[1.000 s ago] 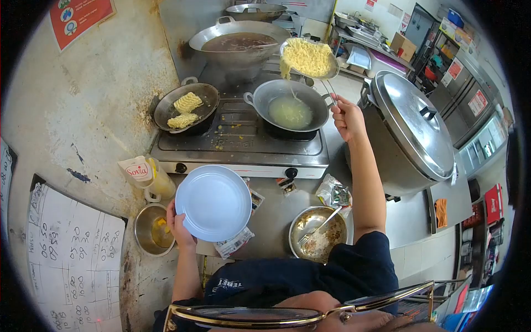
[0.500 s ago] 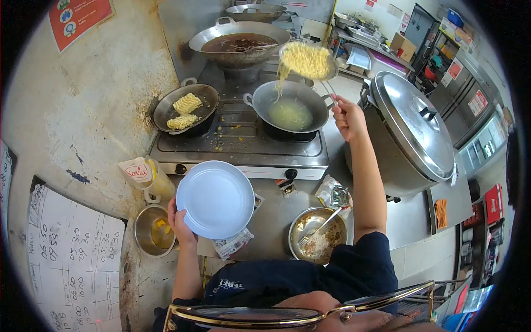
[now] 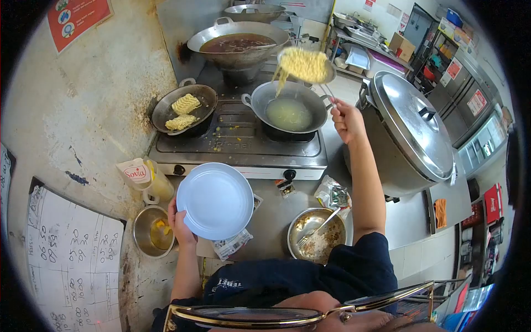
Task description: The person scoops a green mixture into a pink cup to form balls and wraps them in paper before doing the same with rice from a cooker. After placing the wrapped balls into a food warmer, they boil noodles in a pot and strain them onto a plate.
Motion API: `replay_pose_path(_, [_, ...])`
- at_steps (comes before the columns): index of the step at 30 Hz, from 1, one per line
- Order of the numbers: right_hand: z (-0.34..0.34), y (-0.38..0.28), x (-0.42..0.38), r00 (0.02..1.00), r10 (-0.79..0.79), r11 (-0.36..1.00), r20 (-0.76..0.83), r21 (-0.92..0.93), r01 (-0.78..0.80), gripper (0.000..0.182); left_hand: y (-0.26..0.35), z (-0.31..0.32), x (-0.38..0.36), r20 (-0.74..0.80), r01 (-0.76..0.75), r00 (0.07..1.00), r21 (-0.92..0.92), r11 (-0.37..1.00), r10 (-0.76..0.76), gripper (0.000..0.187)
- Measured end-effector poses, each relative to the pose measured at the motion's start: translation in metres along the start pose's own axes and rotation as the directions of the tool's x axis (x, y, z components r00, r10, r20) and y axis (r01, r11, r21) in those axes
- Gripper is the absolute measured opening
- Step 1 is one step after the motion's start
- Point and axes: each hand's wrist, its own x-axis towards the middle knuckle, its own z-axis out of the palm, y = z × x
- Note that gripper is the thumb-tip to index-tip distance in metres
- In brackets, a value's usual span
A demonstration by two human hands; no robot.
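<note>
My right hand [image 3: 347, 120] is closed round the handle of a strainer [image 3: 332, 73]. A heap of yellow noodles [image 3: 304, 64] lies in the strainer, and some strands hang over its near left edge. It is held above the back of a wok [image 3: 314, 98] with cloudy, pale liquid in it. My left hand [image 3: 181, 227] grips the left rim of a light blue plate [image 3: 215, 200], held level with nothing on it. To the left, two noodle cakes [image 3: 185, 103] lie in a dark pan [image 3: 161, 113] on the other burner.
Both pans stand on a gas stove [image 3: 238, 155]. Behind it is a large wok [image 3: 199, 40] of brown liquid. A big lidded pot [image 3: 381, 160] stands right. Nearby are a metal bowl [image 3: 293, 235] with a fork, a small bowl [image 3: 138, 238], a jug [image 3: 160, 185] and wrappers [image 3: 332, 191].
The strainer has shifted slightly left, and fewer strands trail toward the wok. The plate has stayed nearly in place.
</note>
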Motion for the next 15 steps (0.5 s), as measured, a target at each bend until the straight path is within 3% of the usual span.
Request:
replay_pose_path(5, [0.003, -0.006, -0.003, 0.998, -0.037, 0.999, 0.054, 0.019, 0.036, 0.023, -0.001, 0.006, -0.003, 0.007, -0.018, 1.0, -0.004, 1.0, 0.018, 0.046])
replay_pose_path(11, [-0.014, 0.022, 0.003, 0.997, 0.078, 0.997, -0.001, -0.008, -0.078, 0.025, -0.003, 0.032, 0.006, -0.012, 0.027, 1.0, 0.02, 0.999, -0.026, 0.044])
replay_pose_path(13, [-0.015, 0.02, 0.003, 0.997, 0.07, 0.997, 0.012, -0.04, -0.07, 0.026, -0.004, 0.045, 0.018, 0.05, 0.168, 0.985, -0.024, 0.985, -0.167, 0.04])
replay_pose_path(15, [-0.008, 0.007, -0.002, 0.999, 0.04, 0.997, -0.018, -0.062, -0.041, 0.025, -0.011, 0.068, 0.036, 0.035, 0.148, 0.988, 0.037, 0.988, -0.15, 0.035])
